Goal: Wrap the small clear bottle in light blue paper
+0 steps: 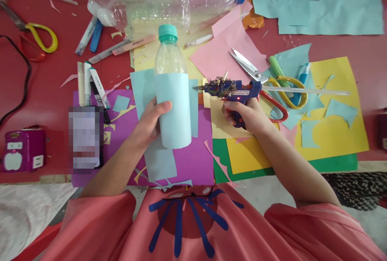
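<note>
My left hand (154, 117) is wrapped round a clear plastic bottle (171, 57) with a green cap, its thumb across the front. Light blue paper (177, 124) covers the bottle's body from the shoulder down. In my right hand (246, 113) is a dark blue hot glue gun (242, 91), gripped by its handle. A small red light glows on the gun, and dark, stringy debris clings round its front. Its metal nozzle points left, a short gap from the bottle's side. A long translucent glue stick (314, 90) sticks out of its back.
Scissors (256, 75) with yellow and red handles lie behind the glue gun. Clear bottles (151, 9) lie along the back. Markers (87, 83) and a phone (86, 140) are at left. Purple paper (199, 164), yellow paper (341, 132) and blue scraps spread over the red table (356, 47).
</note>
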